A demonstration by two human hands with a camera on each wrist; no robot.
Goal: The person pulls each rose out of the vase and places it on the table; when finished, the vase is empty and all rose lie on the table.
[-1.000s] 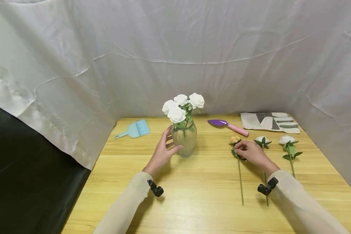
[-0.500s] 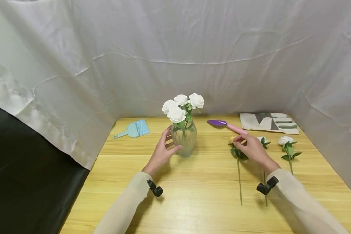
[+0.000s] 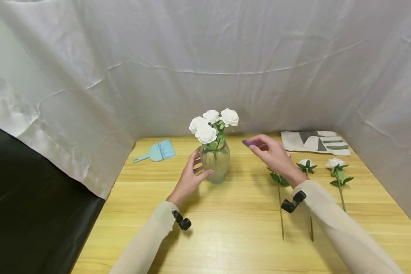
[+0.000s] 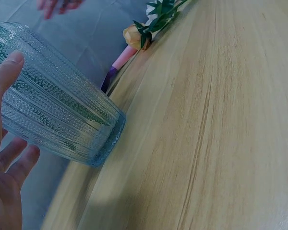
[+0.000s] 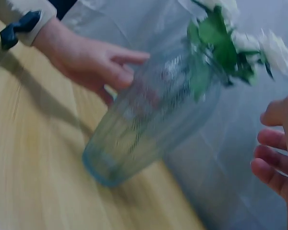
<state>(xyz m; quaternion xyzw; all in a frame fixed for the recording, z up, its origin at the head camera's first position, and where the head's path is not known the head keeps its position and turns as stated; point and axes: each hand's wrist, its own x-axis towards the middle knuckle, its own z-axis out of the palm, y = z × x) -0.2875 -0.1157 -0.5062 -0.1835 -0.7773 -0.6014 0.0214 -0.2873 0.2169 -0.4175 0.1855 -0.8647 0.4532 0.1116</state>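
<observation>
A glass vase (image 3: 217,167) stands upright on a wooden table (image 3: 226,228), toward the far side, with four white roses (image 3: 206,133) rising above its rim. The left hand (image 3: 188,180) grasps the vase from the left, its thumb against the near face and its fingers curved about the far-left side; the thumb's contact is confirmed in the left wrist view. The right hand (image 3: 274,154), raised above the table to the right of the vase, is released: the right wrist view shows its fingers loosely bent, with nothing between them. In the head view this hand overlaps a trowel (image 3: 245,142), whose purple blade tip projects to the left. On the right lie three separate stems: a yellow rose (image 4: 134,37), its bloom hidden behind the right hand in the head view; a middle white rose (image 3: 307,163); and a rightmost white rose (image 3: 335,163). All three blooms point toward the far side. Beyond them, at the far right, lies a white and grey glove (image 3: 315,142). A pale blue brush (image 3: 155,152) lies at the far left, well apart from the roses on the right. A pale curtain (image 3: 205,57) forms the background.
</observation>
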